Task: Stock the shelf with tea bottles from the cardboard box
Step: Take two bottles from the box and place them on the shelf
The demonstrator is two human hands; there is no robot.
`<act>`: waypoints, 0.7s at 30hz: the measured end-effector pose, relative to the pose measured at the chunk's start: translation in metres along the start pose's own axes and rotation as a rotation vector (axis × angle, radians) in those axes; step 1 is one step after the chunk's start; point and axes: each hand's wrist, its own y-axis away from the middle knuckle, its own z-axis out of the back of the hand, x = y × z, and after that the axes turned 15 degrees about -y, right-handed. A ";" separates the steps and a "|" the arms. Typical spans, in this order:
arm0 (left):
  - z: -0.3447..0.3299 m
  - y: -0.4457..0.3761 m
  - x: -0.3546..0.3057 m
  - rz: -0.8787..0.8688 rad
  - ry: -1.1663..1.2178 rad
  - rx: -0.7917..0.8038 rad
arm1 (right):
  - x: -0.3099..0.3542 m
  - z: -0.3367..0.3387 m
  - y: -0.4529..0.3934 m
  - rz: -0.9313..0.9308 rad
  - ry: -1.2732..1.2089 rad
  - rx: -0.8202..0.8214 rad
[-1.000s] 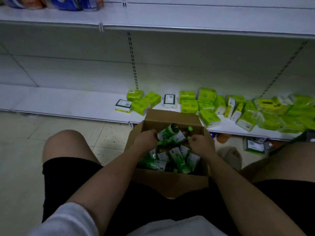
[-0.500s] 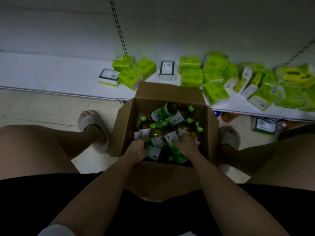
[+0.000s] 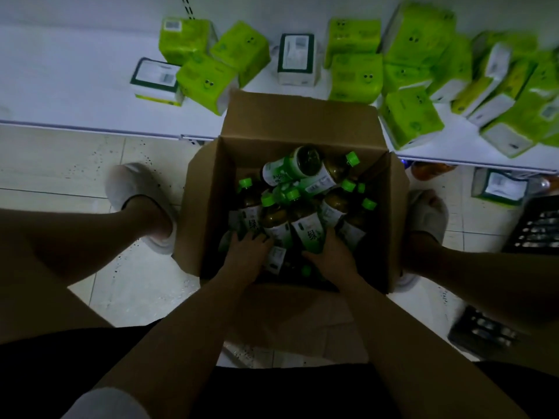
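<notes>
Both hands, left (image 3: 245,257) and right (image 3: 332,259), grip tea bottles (image 3: 308,234) inside the cardboard box (image 3: 298,120).

Single head-worn, wide-angle view looking steeply down and forward from close above the cardboard box (image 3: 290,122) at frame centre. The white shelf (image 3: 75,95) crosses the upper frame; the tiled floor (image 3: 90,164) fills the middle left; the wearer's forearms enter from the lower edge.
</notes>
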 end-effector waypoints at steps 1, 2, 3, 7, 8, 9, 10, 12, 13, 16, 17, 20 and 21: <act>0.000 0.000 0.000 -0.004 0.008 0.009 | -0.001 0.000 -0.002 0.004 -0.003 0.003; 0.001 0.000 -0.001 -0.005 0.027 0.022 | 0.001 0.001 -0.002 0.005 0.000 0.010; 0.001 -0.001 -0.001 -0.002 0.054 0.035 | 0.002 0.002 -0.002 0.008 -0.003 0.016; -0.003 0.004 0.003 0.023 0.226 -0.006 | 0.005 0.008 0.005 0.032 0.008 -0.016; -0.002 0.008 0.005 0.023 0.280 -0.045 | 0.006 0.011 0.008 0.025 -0.017 -0.040; -0.001 0.013 0.006 0.025 0.345 -0.098 | 0.005 0.013 0.010 0.011 -0.071 -0.067; 0.000 0.018 0.007 0.035 0.424 -0.161 | 0.007 0.015 0.015 0.000 -0.138 -0.098; 0.003 0.029 0.010 0.077 0.608 -0.275 | 0.013 0.017 0.025 -0.007 -0.277 -0.181; 0.006 0.034 0.012 0.105 0.707 -0.303 | 0.018 0.018 0.029 -0.001 -0.333 -0.223; 0.028 0.053 0.020 0.175 1.030 -0.329 | 0.042 0.023 0.040 0.063 -0.439 -0.292; 0.038 0.059 0.024 0.200 1.143 -0.333 | 0.054 0.026 0.044 0.089 -0.454 -0.296; 0.069 0.074 0.035 0.256 1.396 -0.371 | 0.082 0.034 0.057 0.188 -0.486 -0.259; 0.077 0.079 0.039 0.254 1.474 -0.393 | 0.090 0.036 0.062 0.238 -0.501 -0.249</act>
